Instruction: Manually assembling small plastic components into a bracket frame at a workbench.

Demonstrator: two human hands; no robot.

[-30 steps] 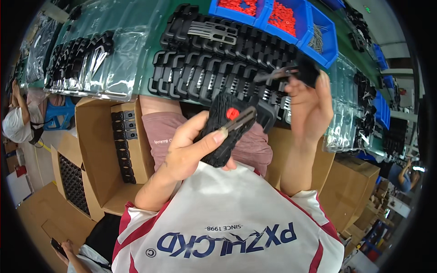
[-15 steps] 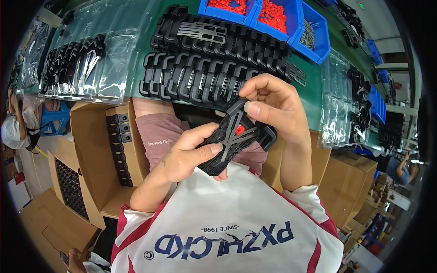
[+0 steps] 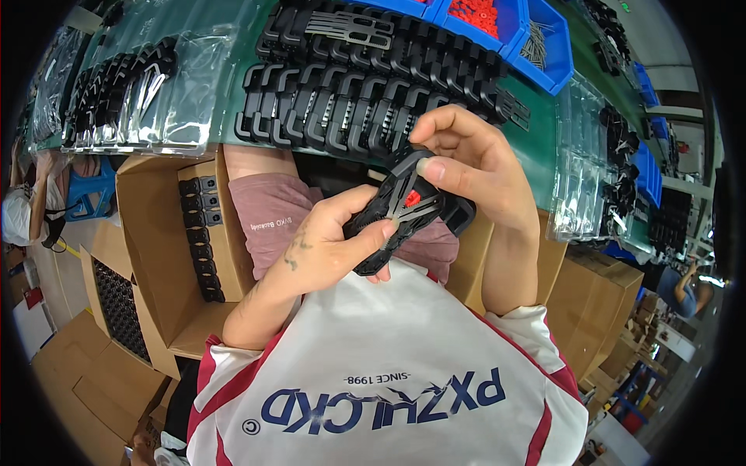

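Observation:
Between both hands, above my lap, is a black plastic bracket-like part [image 3: 376,250] with grey crossing bars and a small red piece [image 3: 411,199] near its middle. My left hand [image 3: 334,237] grips its lower end, the thumb lying across the bars and fingers underneath. My right hand [image 3: 475,167] pinches its upper corner between thumb and curled fingers; anything small inside that pinch is hidden. Just beyond my hands, two rows of similar black parts [image 3: 334,113] stand on the green table [image 3: 532,144]. Loose flat grey metal pieces [image 3: 350,27] lie on top of the far row.
Blue bins [image 3: 553,78] at the back hold red pieces [image 3: 474,14] and thin metal pins [image 3: 535,45]. Clear plastic trays stand left [image 3: 186,116] and right [image 3: 571,194]. An open cardboard box [image 3: 155,272] with black parts is at my left; another box [image 3: 594,303] at my right.
Both hands and the black part have shifted slightly upward in the picture. My left thumb has moved up along the bars. The grip of both hands stays.

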